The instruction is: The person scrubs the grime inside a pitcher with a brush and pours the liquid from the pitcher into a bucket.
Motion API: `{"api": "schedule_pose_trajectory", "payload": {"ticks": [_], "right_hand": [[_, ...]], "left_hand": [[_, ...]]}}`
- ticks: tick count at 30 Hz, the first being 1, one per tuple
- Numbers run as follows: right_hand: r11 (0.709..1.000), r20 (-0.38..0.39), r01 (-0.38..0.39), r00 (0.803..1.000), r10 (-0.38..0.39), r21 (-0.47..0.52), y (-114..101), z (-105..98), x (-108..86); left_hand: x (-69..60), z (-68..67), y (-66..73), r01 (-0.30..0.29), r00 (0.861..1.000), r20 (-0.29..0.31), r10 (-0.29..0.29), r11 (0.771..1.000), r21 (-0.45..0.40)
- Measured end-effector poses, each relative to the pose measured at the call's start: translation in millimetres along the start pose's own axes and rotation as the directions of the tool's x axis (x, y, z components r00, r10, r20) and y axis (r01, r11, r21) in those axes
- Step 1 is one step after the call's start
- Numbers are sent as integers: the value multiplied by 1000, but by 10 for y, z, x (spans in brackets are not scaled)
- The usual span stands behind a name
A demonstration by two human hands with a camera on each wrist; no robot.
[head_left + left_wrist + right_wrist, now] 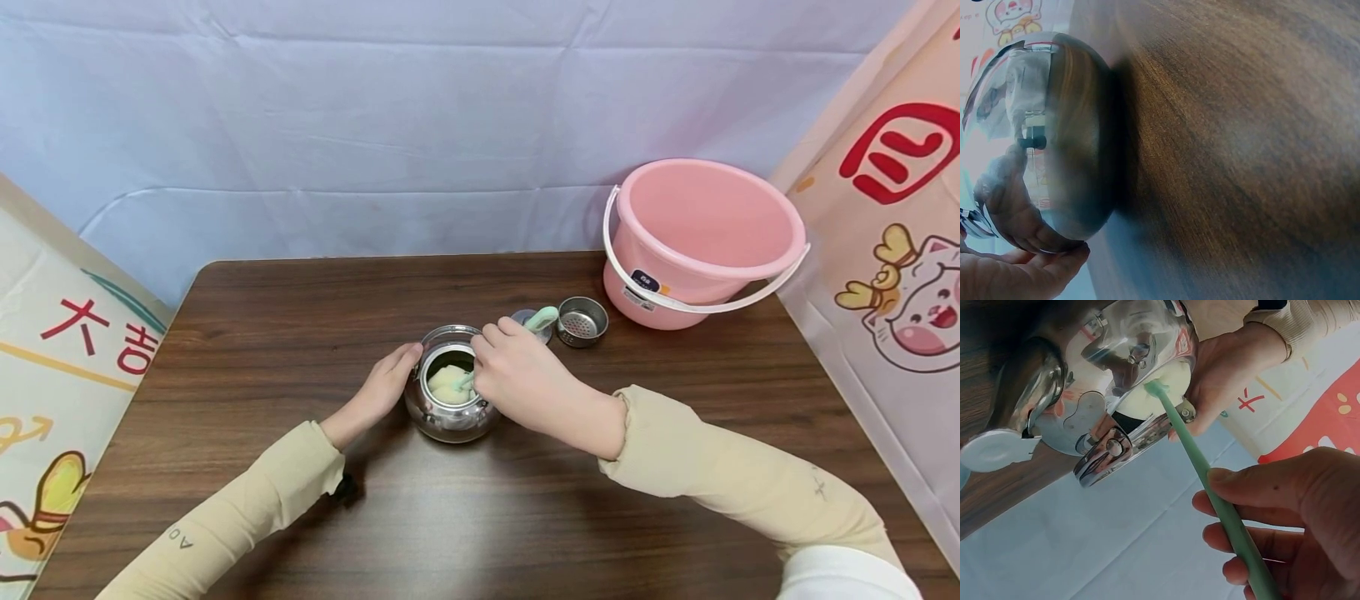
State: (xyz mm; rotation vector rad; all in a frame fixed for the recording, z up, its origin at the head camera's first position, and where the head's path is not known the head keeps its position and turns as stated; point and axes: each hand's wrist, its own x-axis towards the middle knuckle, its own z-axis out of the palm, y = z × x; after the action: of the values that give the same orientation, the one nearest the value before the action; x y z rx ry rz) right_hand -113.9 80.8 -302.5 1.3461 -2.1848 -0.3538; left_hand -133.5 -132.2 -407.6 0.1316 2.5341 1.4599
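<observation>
A shiny stainless steel kettle (450, 427) stands upright on the table, its mouth uncovered. My left hand (386, 383) rests against its left side; in the left wrist view, the fingers (1054, 269) lie fairly straight along the curved wall. A pale sponge (448, 385) sits inside the mouth on the end of a green-handled sponge brush (1194, 450). My right hand (521, 375) grips that handle, thumb on one side and fingers curled on the other. From the right wrist view, the spout (1029, 381) with its white cap (1000, 450) shows; the right hand hides it from the head view.
Behind the right hand lies a round greyish piece (544, 335), partly covered. A perforated metal strainer (582, 323) stands beside it. At the back right is a pink bucket (697, 283) with a white handle. Cloth hangs (375, 125) behind the table (285, 333).
</observation>
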Motion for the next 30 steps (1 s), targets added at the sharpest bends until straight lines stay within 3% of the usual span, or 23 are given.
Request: {"api": "schedule_pose_trajectory", "payload": {"ticks": [15,30], "right_hand": [[990,30,-110,994,108,83,167,136,-51],[967,5,-208,978,210,150,248,223,-238]], "left_hand": [[-9,2,3,-13,1000,-3,13,1000,-2],[-21,-2,21,12,1000,6,-12,1000,-18]]}}
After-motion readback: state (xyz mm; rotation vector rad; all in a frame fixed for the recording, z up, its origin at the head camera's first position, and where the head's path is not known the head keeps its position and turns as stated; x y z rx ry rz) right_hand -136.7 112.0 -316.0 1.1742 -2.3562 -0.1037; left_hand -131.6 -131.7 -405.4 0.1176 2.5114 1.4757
